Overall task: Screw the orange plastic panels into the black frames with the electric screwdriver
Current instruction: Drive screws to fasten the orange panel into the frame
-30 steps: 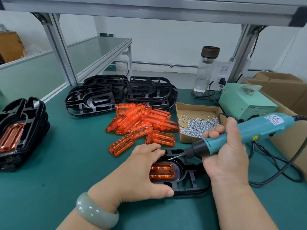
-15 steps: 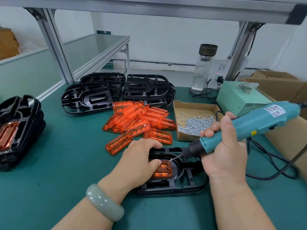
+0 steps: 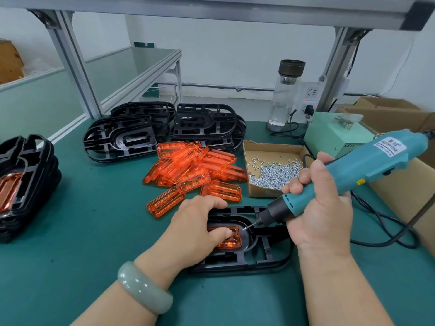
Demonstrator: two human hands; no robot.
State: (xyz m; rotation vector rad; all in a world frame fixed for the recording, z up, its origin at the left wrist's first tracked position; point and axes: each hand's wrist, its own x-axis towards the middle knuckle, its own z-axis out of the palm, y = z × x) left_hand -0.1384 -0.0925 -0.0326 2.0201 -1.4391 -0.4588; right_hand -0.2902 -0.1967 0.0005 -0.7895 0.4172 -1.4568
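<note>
1. The left hand [image 3: 197, 229] curls its fingers over the far rim of a black frame [image 3: 259, 257], with the thumb pressing on the orange panel [image 3: 231, 241] seated in it.
2. The frame lies flat near the desk's [image 3: 94, 220] front edge.
3. The right hand [image 3: 322, 215] grips the teal electric screwdriver [image 3: 353, 165], its bit tilted down, with a screw [image 3: 244, 228] at the panel's right edge.

A glass bottle [image 3: 284, 102] stands beside a pale green box [image 3: 329, 135], near cardboard cartons [image 3: 388, 114].
</note>
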